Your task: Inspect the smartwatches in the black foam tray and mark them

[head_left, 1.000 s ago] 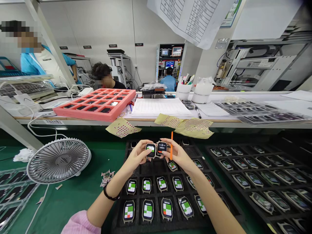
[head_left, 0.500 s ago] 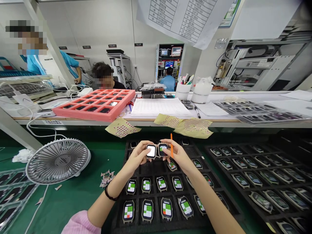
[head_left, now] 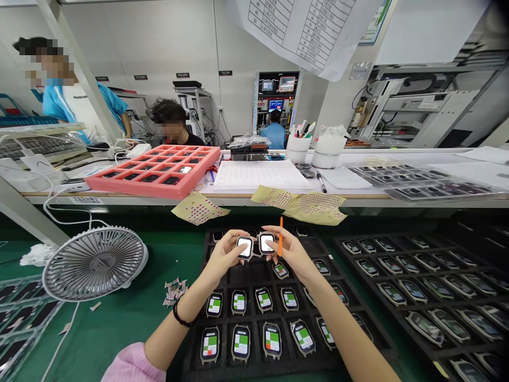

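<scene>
My left hand (head_left: pixel 225 255) is closed on a smartwatch (head_left: pixel 244 248) with a white lit screen, its thumb on the glass. Close beside it, my right hand (head_left: pixel 287 249) grips a second smartwatch (head_left: pixel 265 243), also lit white, thumb on its screen. A thin orange stick (head_left: pixel 280 236) stands upright between the fingers of my right hand. Both watches are held over a black foam tray (head_left: pixel 254 280), whose compartments hold several strapless watches with green-and-white screens. Part of the tray is hidden by my forearms.
A second black tray (head_left: pixel 368 289) of watches lies to the right. On the left are a grey fan (head_left: pixel 95 262), paper scraps (head_left: pixel 175 291) and a clear tray (head_left: pixel 27 313). A pink foam tray (head_left: pixel 191 183) rests on the shelf ahead. Other people are beyond it.
The screen of the watch in my right hand has turned from a green-and-white pattern to white. The watch in my left hand has tilted and shifted slightly left.
</scene>
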`<state>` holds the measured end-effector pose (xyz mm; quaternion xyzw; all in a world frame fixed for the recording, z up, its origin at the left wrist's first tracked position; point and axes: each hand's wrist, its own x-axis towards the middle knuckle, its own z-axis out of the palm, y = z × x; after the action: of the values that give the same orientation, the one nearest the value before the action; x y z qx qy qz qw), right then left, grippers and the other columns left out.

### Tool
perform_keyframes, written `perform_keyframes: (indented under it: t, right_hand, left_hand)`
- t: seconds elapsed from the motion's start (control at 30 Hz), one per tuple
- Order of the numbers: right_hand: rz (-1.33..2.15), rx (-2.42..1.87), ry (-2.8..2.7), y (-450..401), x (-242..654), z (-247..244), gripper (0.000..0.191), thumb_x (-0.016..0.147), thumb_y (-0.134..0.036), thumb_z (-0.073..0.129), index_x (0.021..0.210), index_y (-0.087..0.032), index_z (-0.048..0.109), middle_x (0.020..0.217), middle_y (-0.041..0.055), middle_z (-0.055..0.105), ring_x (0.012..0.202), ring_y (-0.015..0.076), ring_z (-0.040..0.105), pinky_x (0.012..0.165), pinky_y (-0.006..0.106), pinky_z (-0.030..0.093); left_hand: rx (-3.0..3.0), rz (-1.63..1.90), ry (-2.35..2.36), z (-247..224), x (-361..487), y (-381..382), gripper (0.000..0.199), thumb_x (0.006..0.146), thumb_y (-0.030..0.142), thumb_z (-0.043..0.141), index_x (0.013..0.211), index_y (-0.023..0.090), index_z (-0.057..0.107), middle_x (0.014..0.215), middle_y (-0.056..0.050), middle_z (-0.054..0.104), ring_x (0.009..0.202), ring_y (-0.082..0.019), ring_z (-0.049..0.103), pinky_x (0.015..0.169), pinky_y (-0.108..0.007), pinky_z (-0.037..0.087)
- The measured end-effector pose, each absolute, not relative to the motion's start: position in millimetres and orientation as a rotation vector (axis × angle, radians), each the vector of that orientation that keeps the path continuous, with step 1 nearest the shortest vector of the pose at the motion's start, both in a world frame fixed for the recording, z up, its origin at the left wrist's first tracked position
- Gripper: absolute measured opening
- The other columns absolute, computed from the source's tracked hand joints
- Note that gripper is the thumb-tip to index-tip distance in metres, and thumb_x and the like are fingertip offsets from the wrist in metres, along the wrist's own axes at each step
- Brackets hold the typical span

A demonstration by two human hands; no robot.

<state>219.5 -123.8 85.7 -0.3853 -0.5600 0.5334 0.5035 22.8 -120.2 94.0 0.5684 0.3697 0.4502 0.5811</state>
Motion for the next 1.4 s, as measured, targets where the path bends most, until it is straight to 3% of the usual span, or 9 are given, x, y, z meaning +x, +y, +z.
perform_keyframes:
  t: [0.3, 0.5, 0.77, 1.07, 1.4]
  right_hand:
    - [1.242, -1.054, -1.213, -126.6, 213.7, 90.3, 0.033, 0.074, -0.045, 0.070, 0.098, -0.023, 0.066, 0.094, 0.0033, 0.062, 0.049, 0.0078, 0.053, 0.042, 0.024, 0.045]
    - [1.268, -1.014, -1.256, -125.5, 213.9, 90.4, 0.034, 0.077, -0.044, 0.067, 0.103, -0.023, 0.064, 0.094, 0.0034, 0.063, 0.048, 0.0078, 0.055, 0.041, 0.023, 0.042]
    - [1.296, -0.925, -1.351, -120.9, 219.2, 82.3, 0.042, 0.076, -0.040, 0.070, 0.114, -0.025, 0.058, 0.114, 0.0062, 0.060, 0.055, 0.0089, 0.062, 0.042, 0.022, 0.045]
    - [1.316, -0.947, -1.291, -123.5, 215.5, 87.6, 0.037, 0.079, -0.047, 0.065, 0.106, -0.022, 0.060, 0.090, 0.0034, 0.067, 0.046, 0.0090, 0.058, 0.038, 0.021, 0.040]
    - [1.318, -0.892, -1.412, -123.7, 226.2, 87.4, 0.048, 0.077, -0.033, 0.069, 0.122, -0.027, 0.054, 0.127, 0.0089, 0.053, 0.069, 0.0128, 0.065, 0.044, 0.021, 0.047]
  left_hand:
    - [1.258, 1.031, 0.976, 98.3, 27.8, -122.7, 0.041, 0.072, 0.054, 0.066, 0.087, 0.017, 0.059, 0.083, -0.006, 0.071, 0.047, -0.007, 0.047, 0.037, -0.016, 0.026]
    - [1.291, 1.003, 0.942, 95.1, 25.4, -120.3, 0.041, 0.075, 0.054, 0.063, 0.095, 0.018, 0.059, 0.094, -0.007, 0.070, 0.048, -0.007, 0.050, 0.038, -0.017, 0.027]
    - [1.369, 1.039, 0.855, 91.2, 23.0, -118.1, 0.043, 0.074, 0.047, 0.069, 0.104, 0.019, 0.057, 0.110, -0.009, 0.066, 0.053, -0.005, 0.049, 0.039, -0.016, 0.026]
    - [1.290, 1.002, 0.935, 93.2, 22.8, -117.4, 0.040, 0.076, 0.052, 0.061, 0.093, 0.016, 0.059, 0.091, -0.008, 0.070, 0.044, -0.008, 0.054, 0.035, -0.016, 0.021]
    - [1.396, 1.068, 0.878, 84.0, 21.3, -112.5, 0.049, 0.074, 0.042, 0.068, 0.116, 0.020, 0.053, 0.116, -0.011, 0.059, 0.063, -0.010, 0.059, 0.037, -0.015, 0.033]
